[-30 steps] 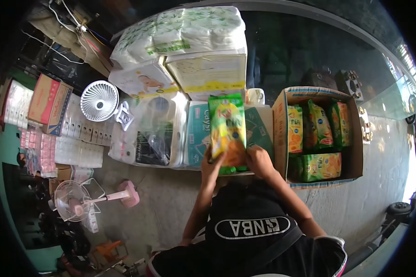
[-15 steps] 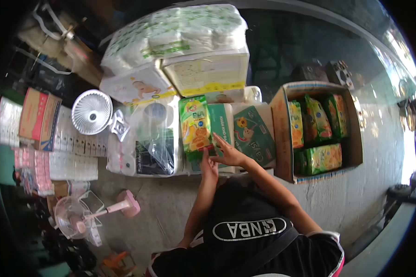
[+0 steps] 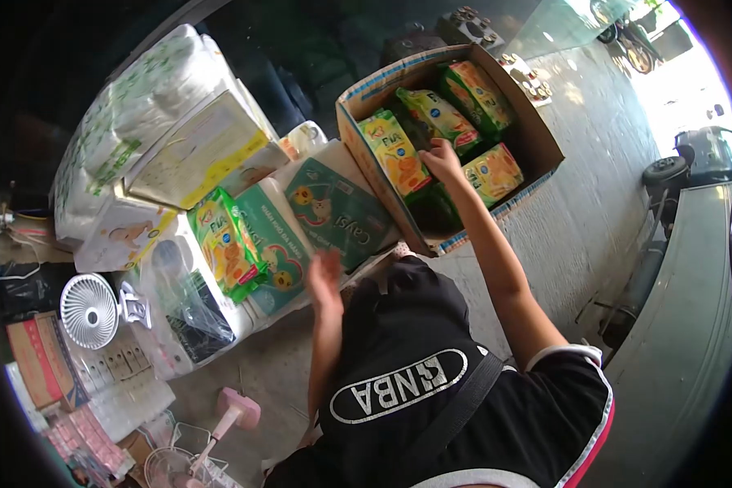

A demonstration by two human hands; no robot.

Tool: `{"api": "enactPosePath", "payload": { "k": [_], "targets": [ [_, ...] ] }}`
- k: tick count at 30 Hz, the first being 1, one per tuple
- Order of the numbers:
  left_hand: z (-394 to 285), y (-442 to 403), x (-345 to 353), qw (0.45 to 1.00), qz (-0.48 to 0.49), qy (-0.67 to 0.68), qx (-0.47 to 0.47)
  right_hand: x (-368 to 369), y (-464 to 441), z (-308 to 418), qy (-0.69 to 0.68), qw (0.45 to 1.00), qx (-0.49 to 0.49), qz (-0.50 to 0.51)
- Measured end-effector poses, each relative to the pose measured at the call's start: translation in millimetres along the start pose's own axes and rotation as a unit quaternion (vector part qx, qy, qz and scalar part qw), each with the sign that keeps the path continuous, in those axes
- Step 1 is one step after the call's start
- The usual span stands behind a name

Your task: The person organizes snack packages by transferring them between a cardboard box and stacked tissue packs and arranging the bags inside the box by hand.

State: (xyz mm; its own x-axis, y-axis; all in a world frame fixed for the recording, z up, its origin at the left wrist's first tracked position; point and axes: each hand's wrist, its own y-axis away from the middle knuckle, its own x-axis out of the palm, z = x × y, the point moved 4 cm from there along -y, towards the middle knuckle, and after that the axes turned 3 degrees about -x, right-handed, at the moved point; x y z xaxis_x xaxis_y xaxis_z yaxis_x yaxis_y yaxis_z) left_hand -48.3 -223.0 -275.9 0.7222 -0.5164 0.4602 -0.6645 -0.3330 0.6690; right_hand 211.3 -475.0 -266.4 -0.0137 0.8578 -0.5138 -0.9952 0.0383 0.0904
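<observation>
Though blurry, left hand (image 3: 324,279) open; right hand (image 3: 443,163), grip unclear, by packets (image 3: 394,154) in carton (image 3: 537,146)

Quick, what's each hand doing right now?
Left hand: open, blurry, nothing seen in it.
Right hand: inside the cardboard box, among packets; can't tell if it's gripping one.

The cardboard box (image 3: 374,172) stood at the right end of the row. Inside, one snack packet (image 3: 395,154) lay along its left wall, a second (image 3: 441,120) beside that, a third (image 3: 478,98) in the far right corner, a fourth (image 3: 494,174) by the near wall. Left of the box lay two Caysi tissue packs (image 3: 342,213), a loose snack packet (image 3: 226,244) on the left one. Behind rose a tissue bundle (image 3: 146,106) on diaper packs (image 3: 203,154); a clip fan (image 3: 91,311) stood at far left.
</observation>
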Motion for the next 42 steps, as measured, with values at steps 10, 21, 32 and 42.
{"api": "enactPosePath", "payload": {
  "k": [10,21,32,42],
  "targets": [
    [35,22,60,0.964,0.171,-0.203,-0.037,26,-28,-4,0.267,0.959,-0.042,0.091],
    [-5,19,34,0.979,0.043,-0.192,0.061,-75,61,132,0.027,0.971,-0.238,-0.022],
    [-40,-39,39,0.792,-0.081,-0.520,0.309,177,68,65,0.128,0.926,-0.225,0.275],
    [-49,-59,26,0.615,-0.061,-0.729,0.292,172,80,57,0.182,0.934,-0.163,0.261]
  ]
}}
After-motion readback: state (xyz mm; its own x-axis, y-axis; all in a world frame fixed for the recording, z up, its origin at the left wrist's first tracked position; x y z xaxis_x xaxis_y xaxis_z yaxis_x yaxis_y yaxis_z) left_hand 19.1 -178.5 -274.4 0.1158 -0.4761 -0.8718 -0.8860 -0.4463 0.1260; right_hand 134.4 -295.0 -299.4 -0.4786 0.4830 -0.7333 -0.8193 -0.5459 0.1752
